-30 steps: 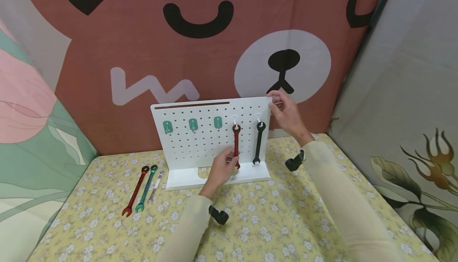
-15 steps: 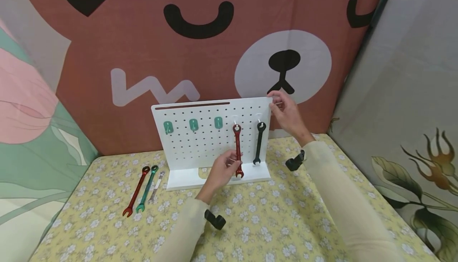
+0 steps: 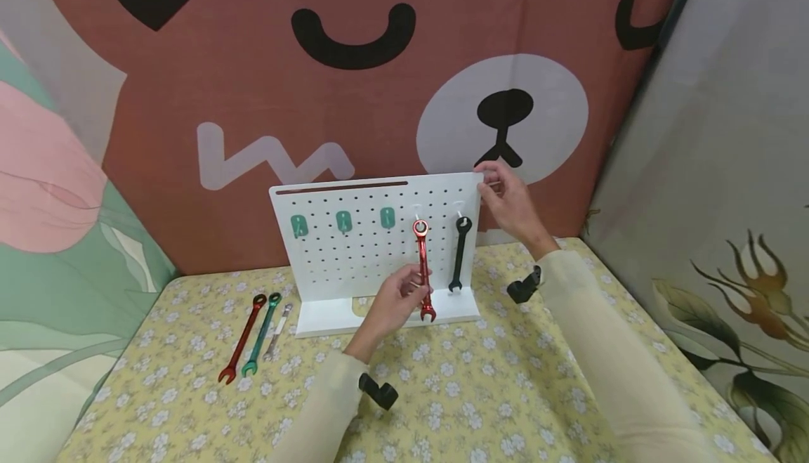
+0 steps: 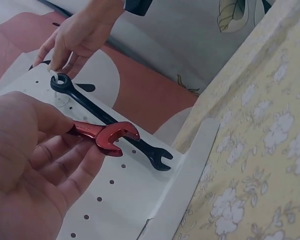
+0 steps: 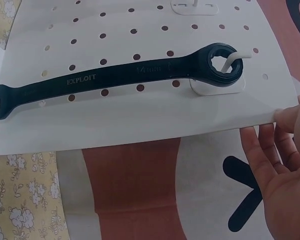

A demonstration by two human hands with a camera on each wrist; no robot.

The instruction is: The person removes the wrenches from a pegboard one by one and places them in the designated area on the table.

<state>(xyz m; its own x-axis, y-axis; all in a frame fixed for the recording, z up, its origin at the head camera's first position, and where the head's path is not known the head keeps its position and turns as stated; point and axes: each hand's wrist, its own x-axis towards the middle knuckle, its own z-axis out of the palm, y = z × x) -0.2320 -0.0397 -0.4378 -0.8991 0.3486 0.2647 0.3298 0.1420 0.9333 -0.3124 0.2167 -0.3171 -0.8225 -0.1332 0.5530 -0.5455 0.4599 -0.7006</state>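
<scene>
My left hand (image 3: pixel 395 303) pinches a shiny red combination wrench (image 3: pixel 423 259) low on its shank, its open end tilted out from the white pegboard (image 3: pixel 354 259). The wrench's ring end overlaps a hook on the board in the head view. In the left wrist view the red open jaw (image 4: pixel 112 137) pokes out past the thumb. My right hand (image 3: pixel 510 203) grips the board's top right corner between thumb and fingers. Beside it a black combination wrench (image 5: pixel 134 72) hangs by its ring on a white hook (image 5: pixel 237 57).
Three green hooks (image 3: pixel 387 218) sit on the board's left half. On the flowered tablecloth (image 3: pixel 480 393) to the left lie a red wrench (image 3: pixel 243 336), a green wrench (image 3: pixel 261 334) and a small silver wrench (image 3: pixel 278 331). A printed curtain (image 3: pixel 253 98) stands right behind the board.
My left hand has drawn the red wrench's lower end outward toward me, away from the board, so its open end now shows below the fingers. The right hand stays on the corner.
</scene>
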